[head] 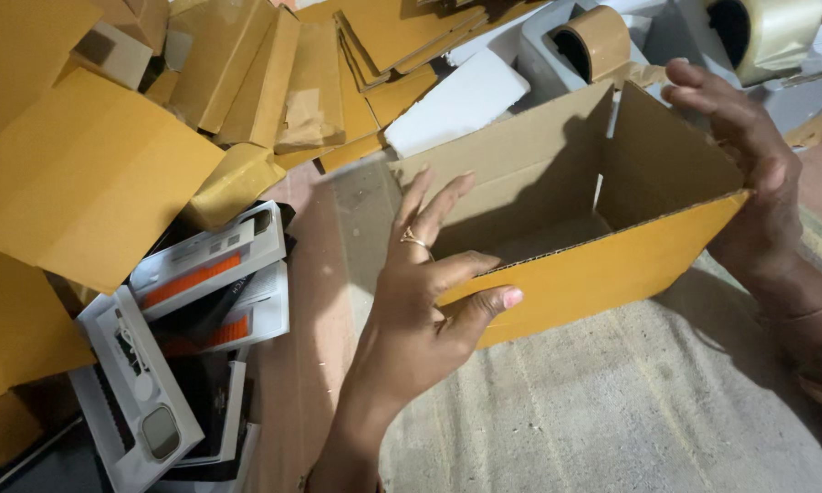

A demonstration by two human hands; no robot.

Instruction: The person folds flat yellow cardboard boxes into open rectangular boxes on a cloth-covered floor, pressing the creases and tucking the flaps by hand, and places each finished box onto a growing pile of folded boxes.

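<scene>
open cardboard box [602,265], yellow outside and plain brown inside, sits tilted on a pale woven mat [630,411], mouth turned up toward the camera. nothing visible inside it.

left hand [424,292] grips the box's near left corner: thumb pressed on the yellow front wall, fingers spread over the rim and reaching into the brown interior. a ring shows on one finger. right hand [748,164] cups the far right corner from outside, fingers curled over the top edge of the side wall, palm against the box. both hands hold the box between them.

to the left, a heap of flattened yellow cartons [91,173] lies stacked and overlapping, well up to the top edge of view. below them, a loose pile of white and black retail boxes [201,301] with orange bands, some showing a watch picture, rests just beside the left forearm.

behind the box: a white foam block [461,100], a brown tape roll [593,41] touching the box's rear flap, and a clear tape roll [767,32] at the top right, near the right hand's fingertips. grey moulded pieces sit around the rolls; their kind is not clear.
</scene>
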